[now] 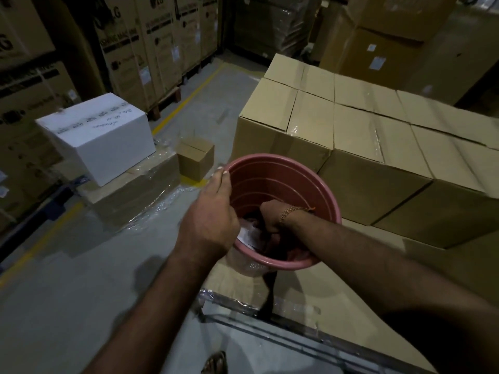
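Note:
A pink plastic bucket [283, 182] is tilted toward me above a flat cardboard box. My left hand [213, 211] grips its near-left rim, fingers reaching up along the edge. My right hand [272, 217], with a gold bracelet on the wrist, reaches down inside the bucket with its fingers curled; they seem to be around something dark, and what it is stays hidden. Crumpled plastic or paper [249, 234] lies at the bottom of the bucket.
Brown cartons [378, 147] are stacked on the right. A white box [100, 136] sits on a wrapped carton on the left, with a small brown box [195, 157] beside it. Tall printed cartons [151, 49] line the back. Grey floor with yellow lines lies between.

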{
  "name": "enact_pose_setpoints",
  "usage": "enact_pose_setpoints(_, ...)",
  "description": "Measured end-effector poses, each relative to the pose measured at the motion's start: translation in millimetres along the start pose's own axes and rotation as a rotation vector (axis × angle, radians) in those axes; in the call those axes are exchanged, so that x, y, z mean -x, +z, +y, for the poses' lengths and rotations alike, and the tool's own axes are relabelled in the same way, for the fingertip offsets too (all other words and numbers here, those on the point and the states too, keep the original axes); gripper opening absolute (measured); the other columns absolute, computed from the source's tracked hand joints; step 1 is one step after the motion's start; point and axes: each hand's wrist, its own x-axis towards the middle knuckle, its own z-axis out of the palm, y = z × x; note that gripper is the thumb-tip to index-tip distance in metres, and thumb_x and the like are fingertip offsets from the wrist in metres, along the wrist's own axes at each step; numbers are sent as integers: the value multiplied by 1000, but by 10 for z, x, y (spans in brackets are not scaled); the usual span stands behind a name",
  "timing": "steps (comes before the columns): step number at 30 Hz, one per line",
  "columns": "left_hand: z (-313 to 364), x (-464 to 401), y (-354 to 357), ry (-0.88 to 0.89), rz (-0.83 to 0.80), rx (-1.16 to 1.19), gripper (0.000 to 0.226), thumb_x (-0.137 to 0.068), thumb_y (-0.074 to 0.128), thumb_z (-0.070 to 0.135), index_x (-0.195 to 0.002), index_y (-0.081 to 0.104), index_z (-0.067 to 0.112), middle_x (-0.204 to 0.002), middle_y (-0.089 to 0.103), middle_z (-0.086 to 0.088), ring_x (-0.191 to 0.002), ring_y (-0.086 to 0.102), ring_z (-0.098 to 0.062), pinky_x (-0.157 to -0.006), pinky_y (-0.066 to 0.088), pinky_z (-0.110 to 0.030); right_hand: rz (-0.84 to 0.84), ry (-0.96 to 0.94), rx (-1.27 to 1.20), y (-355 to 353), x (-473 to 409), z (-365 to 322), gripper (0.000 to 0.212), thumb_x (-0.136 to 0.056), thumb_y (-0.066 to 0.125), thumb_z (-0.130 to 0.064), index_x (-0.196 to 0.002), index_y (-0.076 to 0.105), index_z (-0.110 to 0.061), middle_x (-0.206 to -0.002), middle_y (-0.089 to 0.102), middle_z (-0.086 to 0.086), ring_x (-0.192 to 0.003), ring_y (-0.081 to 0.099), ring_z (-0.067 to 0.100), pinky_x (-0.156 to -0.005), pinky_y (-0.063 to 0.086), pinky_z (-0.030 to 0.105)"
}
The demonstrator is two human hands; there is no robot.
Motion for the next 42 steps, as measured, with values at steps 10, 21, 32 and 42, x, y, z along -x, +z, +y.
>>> enact_pose_setpoints(10, 29, -8, -17, -6, -28, -65, 69, -99, 47, 15, -164, 24, 14, -169, 27, -5, -152, 33, -23, -120, 40, -49, 123, -58, -69, -198, 242, 71, 35, -85, 80, -22, -120, 76, -16, -117, 75, 10, -110, 71, 29, -91, 58, 33)
enact_pose_setpoints(21, 970, 199, -59, 182, 192, -112, 46, -100, 54, 14, -146, 56, 13, -159, 46, -8, -142, 47, -25, -116, 44, -47, 484, -165, -311, -477, 1319, 540, 34, -92, 79, -37, -121, 74, -20, -114, 76, -1, -106, 70, 17, -95, 59, 37)
enact_pose_setpoints(32, 2616, 619, 930, 494, 158, 56, 25, -97, 61, 11, -118, 74, 5, -136, 64, -12, -127, 59, -26, -106, 50, -37, 869, 114, -312, 59, 2988, 2174, 25, -99, 67, -42, -119, 75, -28, -101, 77, -10, -93, 71, 13, -81, 61, 35)
enact_pose_setpoints(42, 3766, 1158, 2185, 561, -5, 148, 30, -100, 60, 22, -128, 69, 16, -138, 62, 0, -129, 55, -17, -104, 46, -33, 938, 356, -372, 1003, 4101, 3516, 25, -98, 69, -39, -119, 76, -27, -102, 77, -10, -89, 70, 8, -81, 63, 38)
